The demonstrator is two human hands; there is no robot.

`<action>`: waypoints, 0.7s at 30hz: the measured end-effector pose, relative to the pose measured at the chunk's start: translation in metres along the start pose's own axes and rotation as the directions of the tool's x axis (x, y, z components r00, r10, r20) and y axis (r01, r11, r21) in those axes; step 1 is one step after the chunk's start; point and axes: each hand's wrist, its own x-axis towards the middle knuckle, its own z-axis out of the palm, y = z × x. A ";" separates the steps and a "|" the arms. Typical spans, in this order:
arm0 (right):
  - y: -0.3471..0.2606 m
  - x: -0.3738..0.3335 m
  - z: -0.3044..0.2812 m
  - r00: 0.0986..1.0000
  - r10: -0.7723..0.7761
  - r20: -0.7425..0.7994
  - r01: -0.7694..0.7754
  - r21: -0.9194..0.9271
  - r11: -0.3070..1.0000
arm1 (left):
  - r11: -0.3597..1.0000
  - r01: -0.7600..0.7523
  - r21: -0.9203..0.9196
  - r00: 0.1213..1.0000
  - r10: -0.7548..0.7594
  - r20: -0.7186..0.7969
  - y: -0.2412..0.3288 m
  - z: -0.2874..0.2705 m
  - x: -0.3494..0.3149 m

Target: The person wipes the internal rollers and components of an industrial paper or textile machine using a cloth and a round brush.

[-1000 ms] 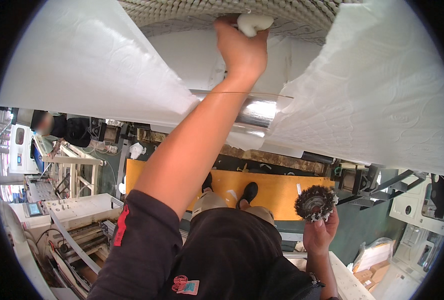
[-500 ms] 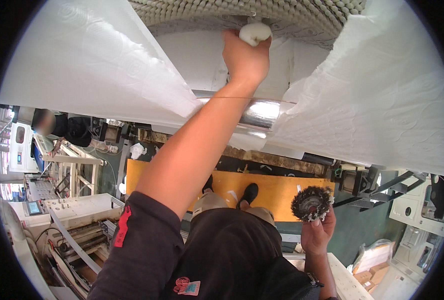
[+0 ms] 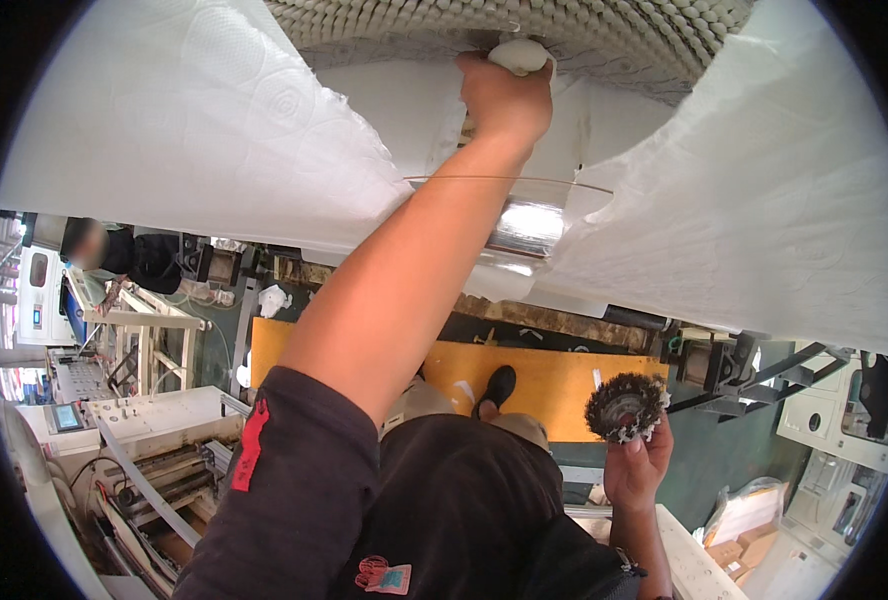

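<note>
Here, left fingers clutching wad, paper edges well apart

The paper is white with embossed rings; the wad is white. The roller is beige, patterned in rows of knobs; the brush is black with white flecks along its rim. The board is orange-yellow, the shoe between its long edges black, and the sleeve black with a red strip.
</note>
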 end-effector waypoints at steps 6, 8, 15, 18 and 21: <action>-0.006 0.004 0.007 0.999 0.034 0.006 -0.034 -0.031 0.999 | 0.970 -0.168 -0.174 0.986 0.164 -0.035 0.031 -0.018 -0.010; -0.004 0.004 0.009 0.999 0.034 -0.004 -0.034 -0.029 0.999 | 0.944 -0.197 -0.263 0.980 0.185 -0.069 0.034 -0.022 -0.007; -0.003 0.005 0.012 0.999 0.030 0.014 -0.030 0.011 0.999 | 0.905 0.152 -0.398 0.987 -0.114 0.115 0.013 -0.015 0.002; -0.002 0.004 0.012 1.000 0.019 0.010 -0.019 0.003 1.000 | 0.925 0.191 -0.330 0.979 -0.158 0.126 0.007 -0.016 0.011; 0.000 0.003 0.008 1.000 0.017 0.001 -0.017 0.003 1.000 | 0.974 0.127 -0.186 0.991 -0.119 0.056 0.010 -0.015 -0.003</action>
